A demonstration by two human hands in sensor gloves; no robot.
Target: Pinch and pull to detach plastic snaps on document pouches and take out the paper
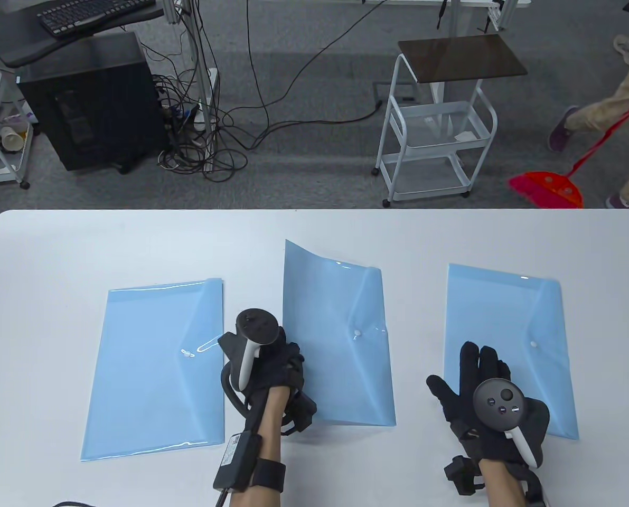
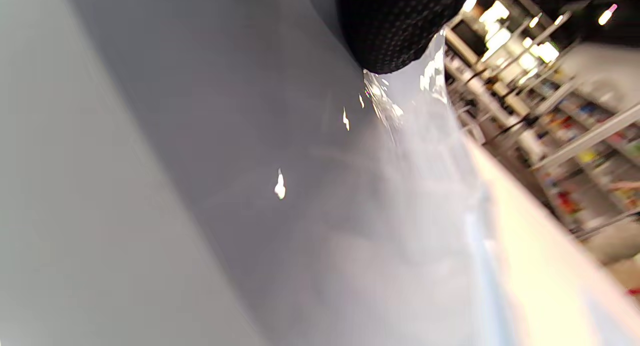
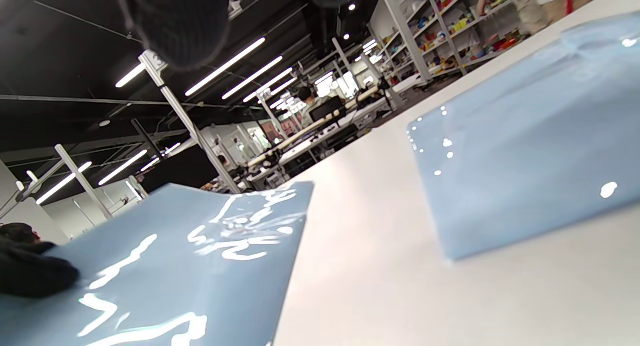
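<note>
Your left hand (image 1: 272, 369) and right hand (image 1: 483, 401) wear black knit sensor gloves, each topped by a dark tracker with white handle (black wrist straps, cabled box on left forearm).

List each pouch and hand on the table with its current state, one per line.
Left pouch: lying flat, flap closed.
Middle pouch: snap fastened, left edge lifted off the table.
Right pouch: flat, snap fastened.
Left hand: fingers curled on the middle pouch's left edge.
Right hand: fingers straight, resting flat on the right pouch.
</note>
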